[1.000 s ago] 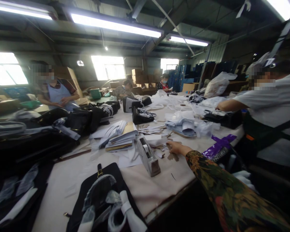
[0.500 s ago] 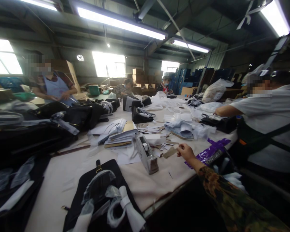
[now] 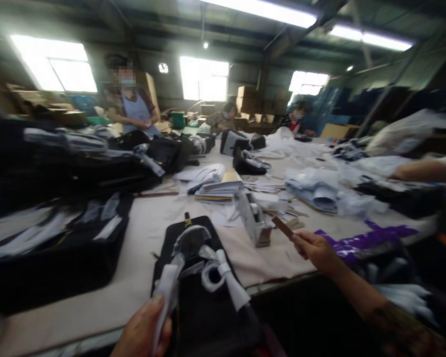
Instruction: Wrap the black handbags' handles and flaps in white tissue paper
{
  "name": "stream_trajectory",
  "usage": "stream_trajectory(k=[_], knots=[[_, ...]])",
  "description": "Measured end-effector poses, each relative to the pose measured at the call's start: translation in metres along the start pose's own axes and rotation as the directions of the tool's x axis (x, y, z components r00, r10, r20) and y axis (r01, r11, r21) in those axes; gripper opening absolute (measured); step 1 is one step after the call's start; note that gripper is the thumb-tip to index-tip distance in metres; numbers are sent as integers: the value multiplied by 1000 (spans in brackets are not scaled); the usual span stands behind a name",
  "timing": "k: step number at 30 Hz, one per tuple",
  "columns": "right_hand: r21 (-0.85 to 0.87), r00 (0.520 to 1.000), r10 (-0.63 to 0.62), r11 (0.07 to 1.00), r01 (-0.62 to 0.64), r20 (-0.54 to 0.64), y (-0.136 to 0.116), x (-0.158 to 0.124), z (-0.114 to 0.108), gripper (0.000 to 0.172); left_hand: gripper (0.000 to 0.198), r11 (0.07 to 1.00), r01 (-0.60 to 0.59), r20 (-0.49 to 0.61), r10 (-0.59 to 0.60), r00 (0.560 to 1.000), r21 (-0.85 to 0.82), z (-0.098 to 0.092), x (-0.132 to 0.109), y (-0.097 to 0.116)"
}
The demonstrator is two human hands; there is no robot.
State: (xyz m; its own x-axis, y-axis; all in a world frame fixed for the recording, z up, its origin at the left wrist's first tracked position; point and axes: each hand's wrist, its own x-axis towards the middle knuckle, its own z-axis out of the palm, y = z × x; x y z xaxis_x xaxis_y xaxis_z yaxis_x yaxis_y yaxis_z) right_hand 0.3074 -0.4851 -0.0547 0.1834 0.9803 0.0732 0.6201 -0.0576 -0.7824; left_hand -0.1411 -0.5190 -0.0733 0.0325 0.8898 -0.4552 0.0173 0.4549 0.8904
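At the near edge of the table the left hand closes its fingers on the soft white wrapped strap of a flat black bag, while the right hand pinches what looks like a stiff brown card strip over open pale cloth beside the grey tape dispenser

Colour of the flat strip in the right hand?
Brown; the flat strip in the right hand, head view.
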Motion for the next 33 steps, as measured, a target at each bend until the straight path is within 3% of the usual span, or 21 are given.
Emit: stream_trajectory(k=[1,3,6,8,10,14,20,29,31,33], knots=[[117,998,-9,993,1,69,-23,-7,8,39,61,993,49,93,-39,995,-110,-1,-2,0],[228,970,-38,974,-18,238,-71,-21,29,41,54,943,89,158,-39,987,-321,-5,-3,3],[180,872,-108,983,24,477,-135,-39,71,37,54,875,136,197,-48,979,-464,-10,-3,5],[147,822,-114,988,37,558,-162,-46,104,33,54,847,170,220,-64,973,-504,-11,-4,5],[76,808,-116,993,89,578,-179,-47,133,29,53,825,191,244,-67,967,-532,-12,-6,5],[-55,807,-257,940,336,532,-193,-41,167,28,51,806,198,270,-50,962,-558,-12,-7,2],[-198,794,-311,861,468,523,-193,-38,171,28,49,799,176,266,-20,964,-575,-13,-7,-2],[-86,782,-245,931,355,573,-191,-37,186,27,47,873,82,228,35,973,-481,-9,-6,-5],[-46,761,-158,970,240,629,-192,-35,195,25,47,911,27,199,61,978,-413,-7,-8,-5],[9,706,-54,998,67,706,-191,-32,204,20,48,949,-40,156,94,983,-314,-5,-10,-6]])
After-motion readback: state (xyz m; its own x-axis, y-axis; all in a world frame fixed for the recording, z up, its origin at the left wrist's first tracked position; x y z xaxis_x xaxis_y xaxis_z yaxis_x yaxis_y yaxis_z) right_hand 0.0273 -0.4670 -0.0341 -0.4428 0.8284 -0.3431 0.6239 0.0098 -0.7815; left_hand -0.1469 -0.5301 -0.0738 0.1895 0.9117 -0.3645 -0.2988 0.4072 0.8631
